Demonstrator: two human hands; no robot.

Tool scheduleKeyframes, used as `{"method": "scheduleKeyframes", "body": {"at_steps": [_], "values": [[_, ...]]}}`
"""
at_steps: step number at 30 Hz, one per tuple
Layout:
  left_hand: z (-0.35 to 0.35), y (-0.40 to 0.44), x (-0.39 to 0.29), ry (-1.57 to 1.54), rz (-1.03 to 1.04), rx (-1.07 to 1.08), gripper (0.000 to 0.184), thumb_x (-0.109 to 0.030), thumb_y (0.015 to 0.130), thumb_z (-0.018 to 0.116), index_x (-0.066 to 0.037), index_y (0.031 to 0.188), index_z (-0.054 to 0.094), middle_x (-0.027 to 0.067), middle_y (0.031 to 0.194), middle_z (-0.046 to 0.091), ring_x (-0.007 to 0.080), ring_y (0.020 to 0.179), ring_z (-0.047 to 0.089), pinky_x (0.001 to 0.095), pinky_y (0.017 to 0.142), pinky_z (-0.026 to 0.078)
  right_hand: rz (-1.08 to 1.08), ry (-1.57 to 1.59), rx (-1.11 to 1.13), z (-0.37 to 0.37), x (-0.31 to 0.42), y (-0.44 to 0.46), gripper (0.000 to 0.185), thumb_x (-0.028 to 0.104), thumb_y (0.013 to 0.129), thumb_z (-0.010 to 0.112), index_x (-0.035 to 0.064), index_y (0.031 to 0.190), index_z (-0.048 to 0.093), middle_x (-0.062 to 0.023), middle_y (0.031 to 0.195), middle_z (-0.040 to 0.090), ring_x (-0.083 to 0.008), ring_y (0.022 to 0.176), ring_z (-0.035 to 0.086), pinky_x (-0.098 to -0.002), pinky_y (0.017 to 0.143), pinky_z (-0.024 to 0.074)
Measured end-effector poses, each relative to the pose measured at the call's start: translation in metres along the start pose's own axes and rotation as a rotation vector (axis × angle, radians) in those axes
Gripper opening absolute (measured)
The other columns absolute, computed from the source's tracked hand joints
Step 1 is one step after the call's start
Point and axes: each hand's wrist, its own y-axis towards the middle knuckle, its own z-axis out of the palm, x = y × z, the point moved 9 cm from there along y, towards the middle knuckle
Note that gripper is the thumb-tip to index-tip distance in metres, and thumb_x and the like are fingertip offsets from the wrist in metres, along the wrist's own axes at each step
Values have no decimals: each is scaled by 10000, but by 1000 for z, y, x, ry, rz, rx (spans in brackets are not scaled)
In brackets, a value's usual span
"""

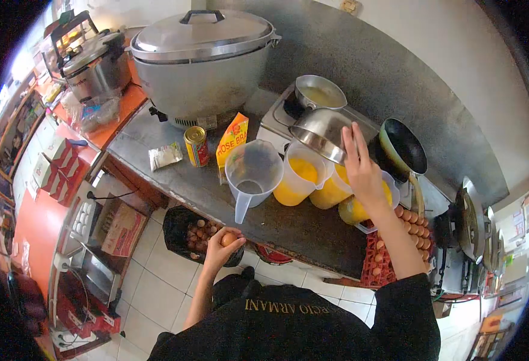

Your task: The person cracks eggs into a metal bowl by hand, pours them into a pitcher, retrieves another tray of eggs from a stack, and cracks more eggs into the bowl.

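My left hand point(225, 242) is closed around a brown egg point(228, 239), low in front of the counter edge. Below it is a black-lined bin point(199, 236) of cracked eggshells. My right hand point(361, 171) is at the right side of a steel bowl point(321, 133), tilted above the pitchers; its fingers point up and its thumb is hidden. Beneath stand a pitcher point(294, 189) of yellow beaten egg, a second pitcher point(331, 194) and a third container point(355, 210) with yellow liquid. An empty-looking clear pitcher point(253, 171) stands to their left.
Brown eggs fill part of a red tray point(377, 268) on the right. A large rice cooker point(201, 72), a can point(196, 146), an orange packet point(232, 143) and a small sachet point(165, 156) stand left. Behind are a saucepan point(320, 93) and a dark wok point(404, 147).
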Motion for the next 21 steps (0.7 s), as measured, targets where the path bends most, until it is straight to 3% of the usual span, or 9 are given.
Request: {"method": "scheduleKeyframes", "body": {"at_steps": [3,6,8,10,12,13,18,20,21], "values": [[7,3,-3,-37,7,52,277,-143,778,727,-19,990,599,41,901,628,105,821,586,240,721,491,0,-17,17,0,2,0,633,19,779,507,86,1388,347,-177,1413,354,-290,766,659,-315,569,544],[17,1,-10,-1,24,126,374,-180,762,747,-35,1059,572,54,938,613,127,865,581,265,758,488,298,189,-20,3,-35,-4,544,9,772,517,49,1307,427,-206,1317,453,-318,773,646,-334,599,544],[26,-1,-13,-53,-42,163,455,-207,752,758,-48,1116,536,63,973,598,141,877,572,283,780,484,643,358,46,23,-81,-24,316,27,815,484,-26,1125,507,-254,1097,560,-395,887,593,-443,783,501],[33,-2,-23,-14,3,208,461,-203,754,756,-51,1124,528,63,979,592,139,876,567,281,775,485,734,464,-53,22,-101,-39,198,65,852,467,-21,1017,534,-219,918,610,-353,841,610,-408,736,535],[43,-3,-31,26,43,268,467,-200,756,755,-55,1132,520,64,985,586,138,874,561,278,769,486,1326,1639,-47,63,-102,-81,251,16,840,464,-61,1075,503,-208,998,605,-308,778,646,-326,632,578],[46,-4,-29,-7,-9,295,462,-195,755,756,-53,1123,514,63,991,569,135,883,552,277,769,485,1459,1700,28,76,-110,-107,236,50,876,466,-77,1073,497,-194,988,599,-290,759,649,-290,602,583],[61,-3,-23,-38,-77,356,445,-140,738,756,-52,1084,490,64,1024,500,138,886,528,283,771,476,1560,2194,-283,25,-71,-193,136,114,891,517,5,973,524,-113,906,605,-194,707,632,-256,552,562],[60,2,-30,128,198,371,450,-47,724,723,-66,1072,439,71,1056,454,158,874,532,300,785,469,1441,2023,-278,2,-57,-249,131,121,894,503,58,1009,504,-61,930,593,-183,762,617,-291,610,569],[65,1,-19,-1,63,456,473,2,711,697,-77,1078,409,76,1063,444,174,876,535,310,784,468,1549,1945,-229,-6,-40,-270,192,124,893,497,74,1079,486,-57,985,580,-182,824,610,-306,645,567]]}}
